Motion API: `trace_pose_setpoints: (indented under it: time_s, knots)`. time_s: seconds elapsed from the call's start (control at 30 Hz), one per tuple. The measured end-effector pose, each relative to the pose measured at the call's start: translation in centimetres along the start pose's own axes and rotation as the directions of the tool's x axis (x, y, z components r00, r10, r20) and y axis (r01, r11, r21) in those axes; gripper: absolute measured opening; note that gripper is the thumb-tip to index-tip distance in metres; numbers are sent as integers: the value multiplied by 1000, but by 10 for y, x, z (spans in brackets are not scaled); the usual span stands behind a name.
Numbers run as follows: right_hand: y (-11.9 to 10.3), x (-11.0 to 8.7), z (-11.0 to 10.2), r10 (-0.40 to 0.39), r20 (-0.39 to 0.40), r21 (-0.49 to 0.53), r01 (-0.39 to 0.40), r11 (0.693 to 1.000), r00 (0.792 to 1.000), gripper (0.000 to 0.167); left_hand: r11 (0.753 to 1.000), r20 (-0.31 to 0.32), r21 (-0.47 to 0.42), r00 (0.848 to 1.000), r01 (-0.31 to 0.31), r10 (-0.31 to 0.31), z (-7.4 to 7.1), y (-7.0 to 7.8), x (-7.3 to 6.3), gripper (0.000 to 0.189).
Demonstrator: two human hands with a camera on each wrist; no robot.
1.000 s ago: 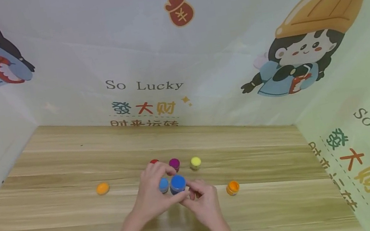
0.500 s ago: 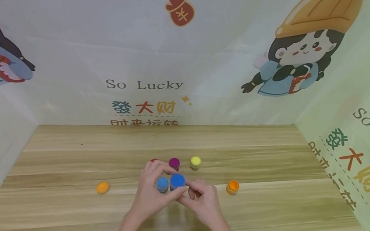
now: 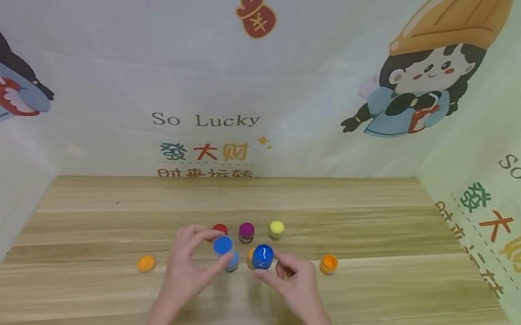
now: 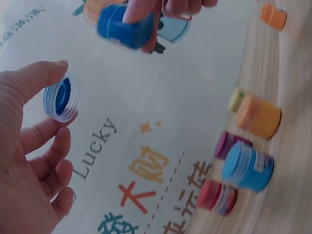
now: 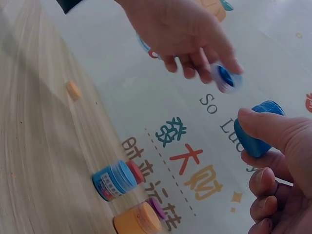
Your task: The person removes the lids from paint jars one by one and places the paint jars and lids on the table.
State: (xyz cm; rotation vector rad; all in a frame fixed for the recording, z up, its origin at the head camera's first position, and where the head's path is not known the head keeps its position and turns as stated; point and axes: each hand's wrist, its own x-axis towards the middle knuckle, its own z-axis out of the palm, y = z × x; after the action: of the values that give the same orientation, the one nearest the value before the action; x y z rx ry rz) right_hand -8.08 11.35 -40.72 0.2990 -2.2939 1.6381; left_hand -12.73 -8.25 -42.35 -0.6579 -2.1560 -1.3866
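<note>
My left hand [image 3: 182, 271] pinches a screw lid [image 4: 73, 100] between thumb and forefinger. The lid has a clear rim and blue paint inside. My right hand [image 3: 296, 284] grips a dark blue paint jar [image 3: 263, 257], uncapped, with glossy paint showing at its mouth. Lid and jar are apart, both held above the table. Below them stand a light blue jar [image 4: 249, 168], partly hidden by the lid in the head view, and a yellow-orange jar [image 4: 259, 117], mostly hidden there by the dark blue jar.
Behind the hands stand a red jar [image 3: 220, 229], a purple jar [image 3: 246, 232] and a pale yellow jar [image 3: 277, 230]. An uncapped orange jar [image 3: 329, 264] is at the right. An orange lid [image 3: 146, 263] lies at the left on the wooden table [image 3: 83, 304]. Printed sheets [image 3: 306, 64] wall the back and sides.
The lid has come off the dark blue jar. My left hand has moved left with it; my right hand has shifted slightly right with the jar, whose open mouth now shows.
</note>
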Motion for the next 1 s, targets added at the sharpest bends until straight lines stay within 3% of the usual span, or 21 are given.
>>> trace_pose_setpoints:
  time_s: [0.2, 0.4, 0.6, 0.83, 1.0]
  knots:
    - [3, 0, -8, 22, -45, 18, -21, 1000, 999, 28, 992, -47, 41, 992, 116, -115, -19, -13, -6, 34]
    - [23, -2, -12, -79, -87, 13, 80, 997, 993, 27, 989, -121, 68, 985, 131, -122, -41, -22, -9, 35]
    - [45, -3, -14, -129, -97, 25, 132, 991, 987, 27, 982, -160, 94, 976, 163, -147, -52, -39, -14, 34]
    - [36, -3, -14, -138, -111, 3, 140, 990, 984, 28, 970, -215, 100, 957, 221, -196, -62, -55, -17, 33]
    - [16, -3, -16, -118, -104, -5, 118, 993, 988, 26, 946, -282, 131, 926, 296, -251, -74, -71, -21, 31]
